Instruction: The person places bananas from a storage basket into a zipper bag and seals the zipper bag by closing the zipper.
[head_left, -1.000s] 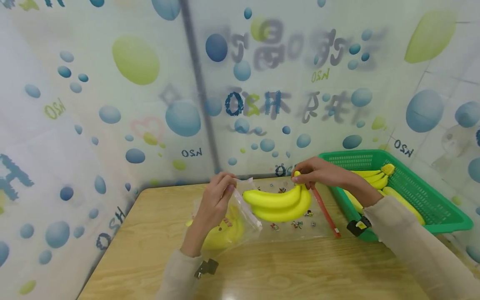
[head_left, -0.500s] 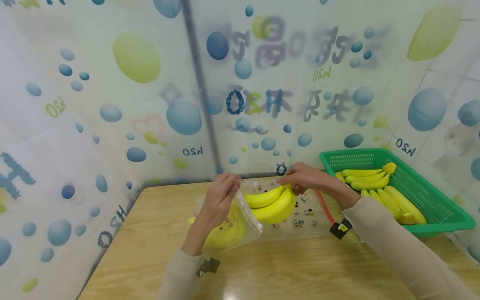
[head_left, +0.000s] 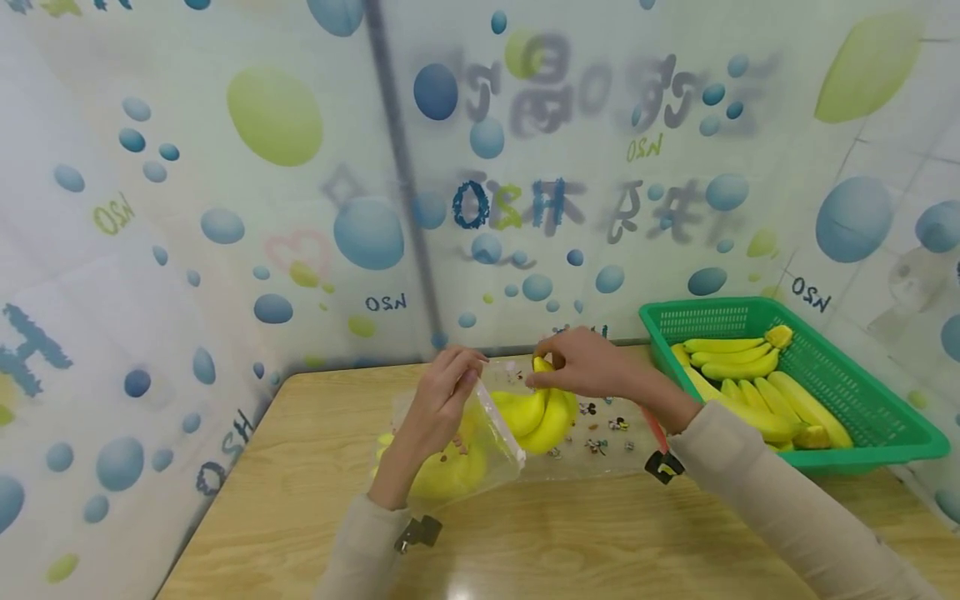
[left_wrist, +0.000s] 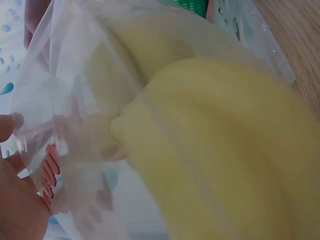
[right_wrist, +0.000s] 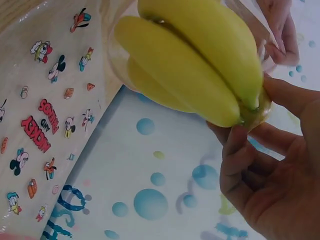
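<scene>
My left hand [head_left: 438, 417] pinches the upper edge of a clear zip bag [head_left: 495, 425], its mouth facing right. Through the plastic, a bunch of bananas [left_wrist: 225, 140] fills much of the left wrist view. A second bunch of bananas [right_wrist: 185, 65] hangs by its stem from my right hand [head_left: 585, 362], thumb and fingers closed round the stem end. Its banana tips reach into the bag's mouth; how deep they go is partly hidden by the plastic.
Right of the hands stands a green basket [head_left: 885, 417] holding more bananas [head_left: 738, 362]. Another clear bag with cartoon prints [right_wrist: 55, 110] and a red zip lies flat on the wooden table [head_left: 600, 533]. A patterned curtain [head_left: 480, 167] hangs behind the table.
My right hand has moved left, carrying its banana bunch from in front of the bag's mouth into it. The left hand stays nearly still, holding the bag's edge.
</scene>
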